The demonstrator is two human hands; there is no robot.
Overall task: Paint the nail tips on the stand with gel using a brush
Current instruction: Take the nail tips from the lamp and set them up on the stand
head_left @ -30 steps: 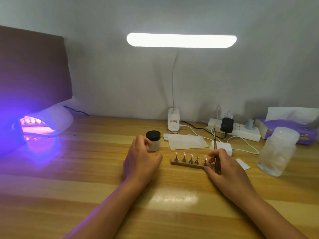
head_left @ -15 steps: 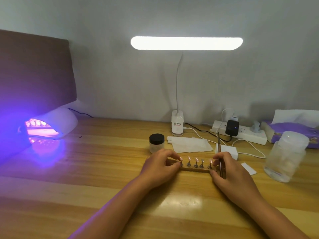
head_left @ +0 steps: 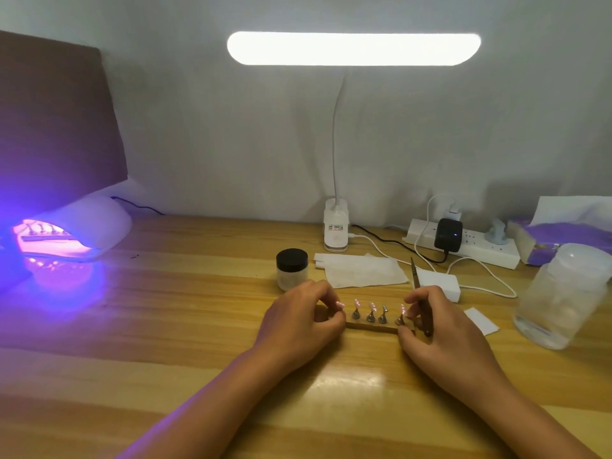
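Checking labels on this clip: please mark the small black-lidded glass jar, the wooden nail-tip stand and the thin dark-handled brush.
Small black-lidded glass jar [head_left: 291, 259]: head view, on its black lid.
Wooden nail-tip stand [head_left: 371, 326]: head view, on its front wooden edge.
Thin dark-handled brush [head_left: 414, 276]: head view, on the handle above the right hand.

Stand taken as landmark, set on table. Jar placed behind-left of it; tissue sheet directly behind; lamp base farther behind. Power strip located behind-right. Plastic container well right. Curing lamp far left. Stand flanked by left hand and right hand.
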